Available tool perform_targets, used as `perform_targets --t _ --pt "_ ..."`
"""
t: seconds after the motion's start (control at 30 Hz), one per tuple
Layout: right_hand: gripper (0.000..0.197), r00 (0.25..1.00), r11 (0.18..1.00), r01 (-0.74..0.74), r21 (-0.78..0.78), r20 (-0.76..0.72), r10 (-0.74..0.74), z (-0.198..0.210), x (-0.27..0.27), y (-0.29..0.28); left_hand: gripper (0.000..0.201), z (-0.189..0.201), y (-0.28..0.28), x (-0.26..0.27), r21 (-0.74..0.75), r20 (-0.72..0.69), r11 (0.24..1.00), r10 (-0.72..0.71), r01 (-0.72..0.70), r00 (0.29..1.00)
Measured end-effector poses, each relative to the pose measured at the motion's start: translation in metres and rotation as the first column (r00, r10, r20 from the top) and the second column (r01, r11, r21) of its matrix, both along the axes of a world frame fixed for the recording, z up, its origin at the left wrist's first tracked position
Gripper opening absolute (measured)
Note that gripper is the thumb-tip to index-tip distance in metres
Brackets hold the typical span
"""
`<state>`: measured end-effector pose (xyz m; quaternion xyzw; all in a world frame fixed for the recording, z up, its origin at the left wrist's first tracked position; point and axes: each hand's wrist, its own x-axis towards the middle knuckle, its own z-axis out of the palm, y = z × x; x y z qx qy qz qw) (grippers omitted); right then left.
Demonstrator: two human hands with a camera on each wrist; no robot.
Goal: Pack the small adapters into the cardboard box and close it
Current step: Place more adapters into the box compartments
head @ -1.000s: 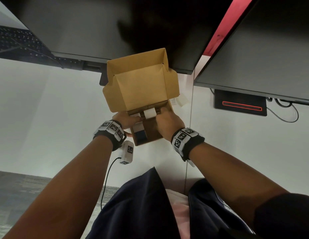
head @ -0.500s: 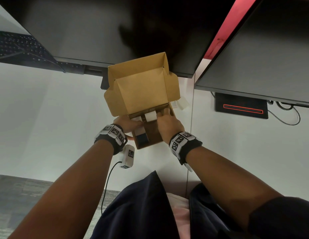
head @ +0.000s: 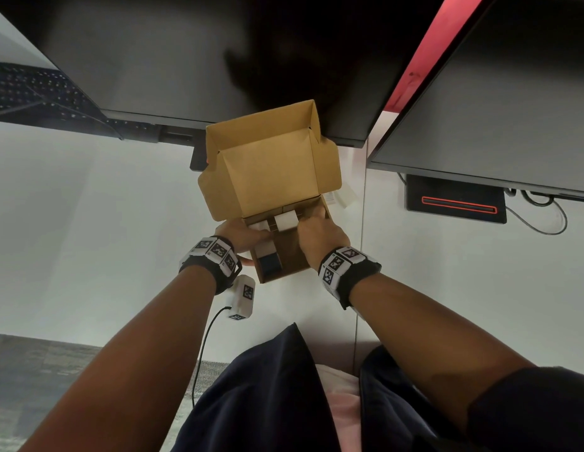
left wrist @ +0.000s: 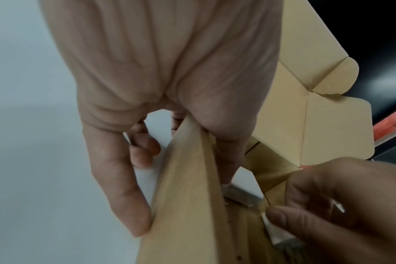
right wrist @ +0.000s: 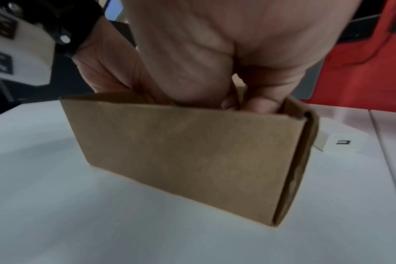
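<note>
The brown cardboard box (head: pixel 292 256) stands on the white table with its lid (head: pixel 271 171) raised. Inside lie white adapters (head: pixel 285 220) (head: pixel 263 247) and a dark one (head: pixel 269 265). My left hand (head: pixel 251 233) grips the box's left wall (left wrist: pixel 188 178), thumb inside and fingers outside. My right hand (head: pixel 311 220) reaches into the box and pinches a white adapter (left wrist: pixel 274 230); its fingertips are hidden behind the wall (right wrist: pixel 192 151) in the right wrist view. Another white adapter (head: pixel 344 195) (right wrist: pixel 337 141) lies on the table just right of the box.
Two black monitors (head: pixel 186 60) (head: pixel 512 109) overhang the back of the table (head: pixel 88 223). A keyboard (head: pixel 29 93) sits far left. A black device with a red light bar (head: pixel 457 203) and a cable (head: pixel 542 223) lie at the right.
Both hands stay at the box; the right hand has slid slightly deeper toward the back of the box. The left hand keeps its hold on the wall.
</note>
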<state>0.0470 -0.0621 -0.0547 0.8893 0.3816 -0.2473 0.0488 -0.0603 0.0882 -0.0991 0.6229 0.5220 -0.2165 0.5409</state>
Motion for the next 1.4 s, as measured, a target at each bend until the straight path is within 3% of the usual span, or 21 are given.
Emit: perform_targets --t 0.23,0.37,0.5,0.63,0.83,1.03,1.4 --pt "0.014 0.994 0.994 -0.014 0.107 -0.105 0.025 -0.001 -0.003 -0.025 0.046 0.001 0.000 0.002 0.011 -0.013 0.999 -0.033 0.033 0.999" --pt "0.019 0.986 0.992 0.009 0.129 -0.163 0.012 -0.006 -0.009 -0.027 0.043 0.002 0.000 0.003 0.012 -0.018 0.999 -0.042 0.042 0.999" --pt "0.024 0.988 0.990 0.028 0.136 -0.157 -0.007 -0.007 -0.007 -0.021 0.050 0.001 0.001 0.002 0.021 -0.020 0.999 -0.043 0.044 0.999" --pt "0.030 0.990 0.991 0.030 0.132 -0.141 -0.011 -0.010 -0.006 -0.021 0.038 0.003 0.000 0.002 0.019 -0.004 0.999 -0.029 0.029 1.000" --pt "0.036 0.997 0.986 0.003 0.165 -0.076 0.010 -0.015 -0.013 -0.021 0.039 0.007 -0.001 0.001 0.021 -0.014 0.999 -0.026 0.026 1.000" --pt "0.029 0.987 0.979 -0.086 0.185 -0.121 0.110 -0.021 -0.011 -0.019 0.059 -0.002 0.003 0.000 0.046 -0.007 0.996 -0.070 0.070 0.998" --pt "0.046 0.967 0.978 -0.083 0.189 -0.223 0.126 -0.028 -0.005 -0.016 0.079 0.002 0.001 0.001 0.034 0.009 0.998 -0.050 0.049 0.999"
